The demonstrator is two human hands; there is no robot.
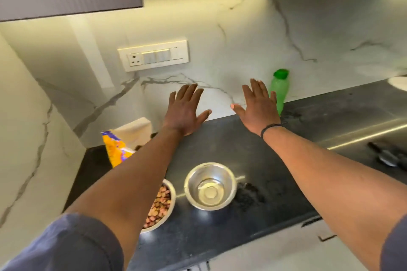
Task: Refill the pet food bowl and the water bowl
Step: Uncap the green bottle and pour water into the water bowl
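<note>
1. The dark worktop (pixel 220 138) runs along a white marble-veined wall, with a steel sink edge (pixel 363 136) at the right.
2. Both arms stretch forward above the worktop. The left hand (pixel 185 110) and right hand (pixel 258 108) are spread flat, fingers straight, palms down; each grip is wide and holds nothing.
3. An orange-and-purple food bag (pixel 116 149) stands at the back left, partly hidden behind the left forearm.
4. The food bowl (pixel 163 204), steel and filled with kibble, sits near the front edge, partly under the left forearm.
5. The water bowl (pixel 210 186), steel with clear water in it, stands just beside the food bowl, to its right.
6. A green bottle (pixel 278 90) with its cap on stands upright against the wall, behind the right hand.
</note>
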